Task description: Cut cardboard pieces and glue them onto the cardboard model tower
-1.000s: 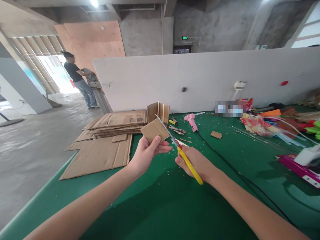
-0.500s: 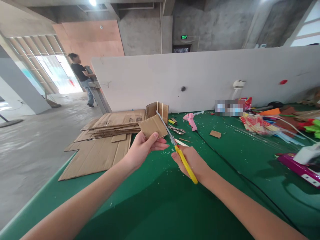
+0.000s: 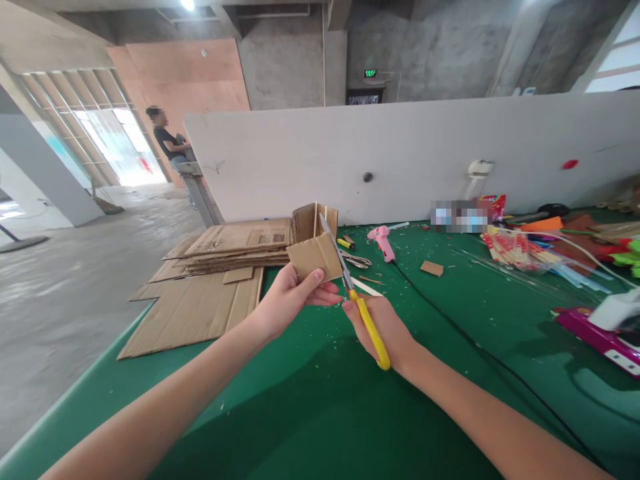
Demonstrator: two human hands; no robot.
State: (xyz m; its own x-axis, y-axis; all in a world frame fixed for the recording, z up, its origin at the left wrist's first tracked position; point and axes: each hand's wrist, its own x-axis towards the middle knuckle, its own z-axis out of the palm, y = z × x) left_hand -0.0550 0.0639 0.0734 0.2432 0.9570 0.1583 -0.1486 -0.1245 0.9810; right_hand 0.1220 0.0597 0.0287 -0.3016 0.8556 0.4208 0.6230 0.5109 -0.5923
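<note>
Between the thumb and fingers of my left hand (image 3: 300, 293) is a small rectangular piece of cardboard (image 3: 315, 257), held up over the table. My right hand (image 3: 383, 327) grips yellow-handled scissors (image 3: 369, 327). Their blades point up and away, lying along the right edge of the piece; I cannot tell whether they bite into it. Beyond the hands stands a folded cardboard form (image 3: 305, 223) with a pale strip on it. Pliers (image 3: 356, 260) and a pink glue gun (image 3: 383, 241) lie behind the scissors, to the right.
Stacked cardboard sheets (image 3: 235, 250) cover the left of the green table (image 3: 280, 413). The glue gun's black cord (image 3: 450, 323) runs right, near a purple power strip (image 3: 595, 337). A white partition (image 3: 290, 160) closes the back. A person (image 3: 171, 140) is beyond it at left.
My left hand and the cardboard piece have shifted slightly right and toward the scissors. The scissors have turned a little more upright. In the background, the person has moved slightly right.
</note>
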